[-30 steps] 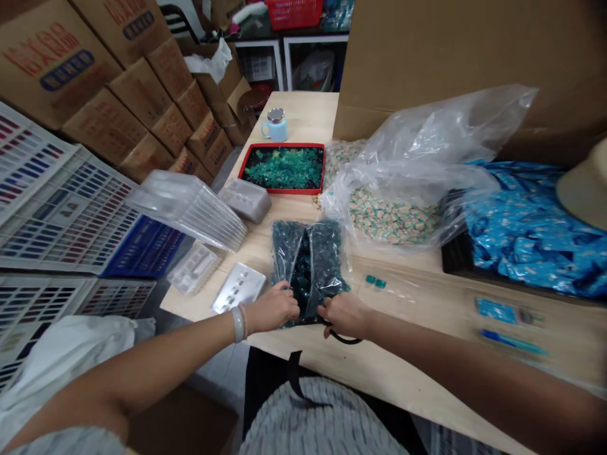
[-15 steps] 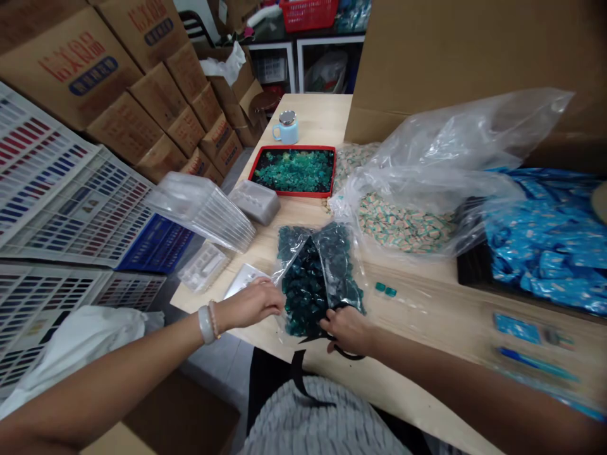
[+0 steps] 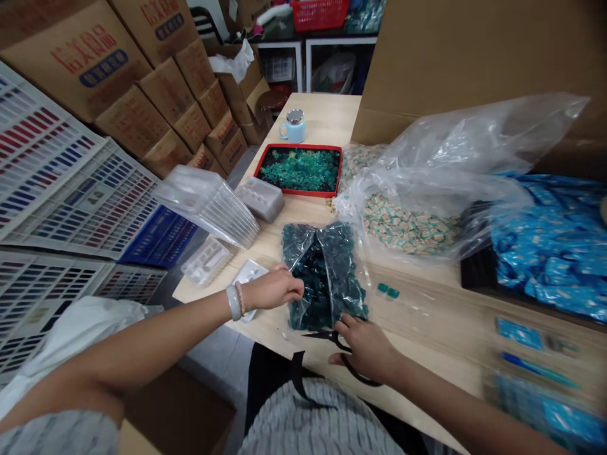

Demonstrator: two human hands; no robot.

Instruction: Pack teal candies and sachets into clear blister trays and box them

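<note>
A clear plastic bag (image 3: 327,278) packed with dark teal pieces lies on the wooden table (image 3: 417,303), its top slit open down the middle. My left hand (image 3: 277,287) rests against the bag's left edge, and its fingers do not seem to grip. My right hand (image 3: 365,347) is shut on black-handled scissors (image 3: 327,337) at the bag's lower edge, and the blades point left. Two small teal pieces (image 3: 387,291) lie on the table to the right of the bag.
At the back stand a red tray (image 3: 298,146) of green pieces and a blue mug (image 3: 294,126). Stacked clear trays (image 3: 208,205) and a grey tray (image 3: 260,199) lie left. A large plastic bag (image 3: 408,227) of wrapped sachets lies right, beside blue packets (image 3: 545,246). Cardboard boxes (image 3: 142,120) line the left.
My right hand has moved down off the bag, showing the scissors in it. My left hand has shifted right along the bag's edge. The whole view has drifted slightly as my head turned.
</note>
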